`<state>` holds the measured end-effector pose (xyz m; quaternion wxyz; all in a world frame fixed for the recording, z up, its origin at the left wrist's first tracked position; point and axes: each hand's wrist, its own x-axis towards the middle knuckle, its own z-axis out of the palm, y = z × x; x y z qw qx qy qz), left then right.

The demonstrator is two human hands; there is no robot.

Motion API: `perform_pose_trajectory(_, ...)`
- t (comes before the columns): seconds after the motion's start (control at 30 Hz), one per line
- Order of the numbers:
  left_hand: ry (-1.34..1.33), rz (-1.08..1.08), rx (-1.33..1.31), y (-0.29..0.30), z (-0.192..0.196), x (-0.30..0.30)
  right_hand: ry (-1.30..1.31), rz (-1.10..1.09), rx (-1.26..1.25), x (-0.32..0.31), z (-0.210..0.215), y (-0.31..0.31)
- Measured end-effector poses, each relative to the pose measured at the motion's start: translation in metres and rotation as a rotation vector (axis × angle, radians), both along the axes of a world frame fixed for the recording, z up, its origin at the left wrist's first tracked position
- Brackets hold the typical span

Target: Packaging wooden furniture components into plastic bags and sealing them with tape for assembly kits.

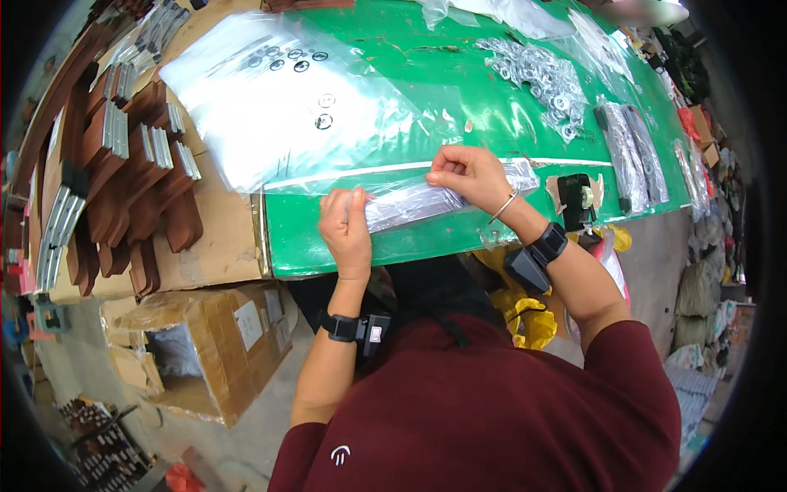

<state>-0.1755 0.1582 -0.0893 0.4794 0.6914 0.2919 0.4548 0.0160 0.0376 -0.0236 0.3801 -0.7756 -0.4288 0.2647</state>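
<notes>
A green counter (492,115) fills the upper middle of the view, its near edge curving past the person's chest. To the left of it lies a flat sheet of brown cardboard (217,234) carrying rows of dark brown wooden pieces with metal plates (139,164). Below that, on the grey floor, stands an open cardboard box (205,344) lined with clear plastic; what is in it cannot be made out. Bags and bundles crowd the floor on the right.

On the counter, a large clear plastic bag (279,107) lies spread out with a few dark rings showing on it. Farther right, a heap of small silver metal washers (541,74) rests on clear plastic, and beside it lie long narrow packets of dark and silver parts (635,156).

Near the front edge lies a narrow clear bag of silvery metal strips (426,201). The left hand (346,225) is closed around its left end, fingers curled over the plastic. The right hand (469,174) pinches the bag's upper edge between thumb and fingertips, the other fingers folded in.
</notes>
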Motion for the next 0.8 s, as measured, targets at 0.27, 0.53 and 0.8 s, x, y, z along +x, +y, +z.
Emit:
perform_pose_trajectory(0.27, 0.072, -0.052, 0.045, 0.002, 0.010, -0.010, -0.239, -0.054, 0.159, -0.017, 0.001, -0.002)
perform_pose_trajectory(0.53, 0.303, -0.637, -0.157, 0.044, 0.077, -0.033, -0.516, -0.036, 0.414, -0.039, -0.001, -0.034)
perform_pose_trajectory(0.8, 1.014, -1.276, -0.164, 0.037, 0.071, 0.026, -0.657, -0.064, 0.565, -0.066, -0.026, -0.072)
